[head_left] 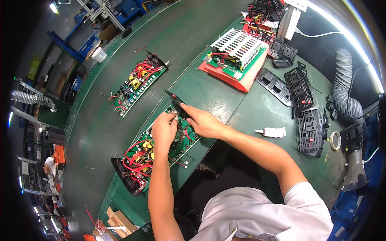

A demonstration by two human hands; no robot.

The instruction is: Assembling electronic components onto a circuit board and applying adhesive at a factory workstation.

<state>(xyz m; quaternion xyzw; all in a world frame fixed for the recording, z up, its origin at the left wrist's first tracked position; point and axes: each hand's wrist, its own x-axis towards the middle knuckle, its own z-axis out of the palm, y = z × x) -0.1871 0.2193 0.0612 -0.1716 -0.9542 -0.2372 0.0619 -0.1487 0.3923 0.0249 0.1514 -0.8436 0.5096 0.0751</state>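
A long green circuit board (181,145) lies on the workbench in front of me, crowded with red wires and yellow components. At its near left end stands a black end panel (125,176). My right hand (204,121) grips a second black panel (174,99), which is tilted up at the board's far end. Over the board, close to that panel, my left hand (164,129) has its fingers pinched together on a small part; the fingers hide most of it, and I cannot tell its kind.
Another wired circuit board (138,84) lies on the dark belt beyond. Boards with a slotted metal cover (237,45) rest on a red sheet. To the right are a white tube (271,132), black socket panels (309,130), a tape roll (335,140) and a flexible duct (344,84).
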